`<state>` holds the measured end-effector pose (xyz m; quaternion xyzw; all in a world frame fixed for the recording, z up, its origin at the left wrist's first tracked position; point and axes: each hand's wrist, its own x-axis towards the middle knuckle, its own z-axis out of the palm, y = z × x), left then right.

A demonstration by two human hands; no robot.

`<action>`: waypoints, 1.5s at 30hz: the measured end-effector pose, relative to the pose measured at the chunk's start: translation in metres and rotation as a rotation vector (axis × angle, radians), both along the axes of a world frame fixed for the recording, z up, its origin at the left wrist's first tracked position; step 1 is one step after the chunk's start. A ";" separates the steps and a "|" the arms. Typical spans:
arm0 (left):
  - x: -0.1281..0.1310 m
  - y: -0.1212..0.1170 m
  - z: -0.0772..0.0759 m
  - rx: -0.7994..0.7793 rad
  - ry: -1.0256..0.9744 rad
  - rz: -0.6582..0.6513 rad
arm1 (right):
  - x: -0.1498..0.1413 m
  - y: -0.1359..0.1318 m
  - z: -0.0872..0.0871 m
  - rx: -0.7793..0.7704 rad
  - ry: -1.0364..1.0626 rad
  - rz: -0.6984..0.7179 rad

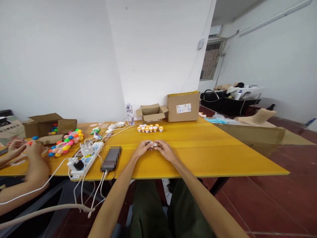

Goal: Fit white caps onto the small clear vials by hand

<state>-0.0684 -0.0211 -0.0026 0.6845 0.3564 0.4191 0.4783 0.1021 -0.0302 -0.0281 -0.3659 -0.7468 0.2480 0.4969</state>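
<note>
My left hand (144,148) and my right hand (163,149) meet close together just above the wooden table, near its front edge. Between the fingertips of both is a small white piece (155,144); fingers cover much of it, and its kind is too small to make out. Both hands are closed on it from either side. Beyond them on the tabletop stands a cluster of several small white-and-orange knob-shaped pieces (150,129).
Behind the cluster are an open cardboard box (152,117) and a larger closed carton (183,107), beside a clear bottle (129,114). Left lie a dark pixelated device (111,159), a power strip (91,158) with cables, and colourful ball rings (65,144). A co-worker's hands (31,147) work there.
</note>
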 end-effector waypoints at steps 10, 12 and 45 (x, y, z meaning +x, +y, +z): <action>0.001 -0.002 0.003 -0.004 -0.001 -0.012 | 0.000 0.000 0.000 0.004 0.006 -0.031; 0.001 -0.002 0.003 -0.005 0.004 -0.007 | 0.000 0.000 0.000 -0.011 0.017 -0.039; 0.001 -0.001 0.001 0.002 -0.025 0.003 | 0.000 -0.003 0.001 -0.014 -0.036 -0.042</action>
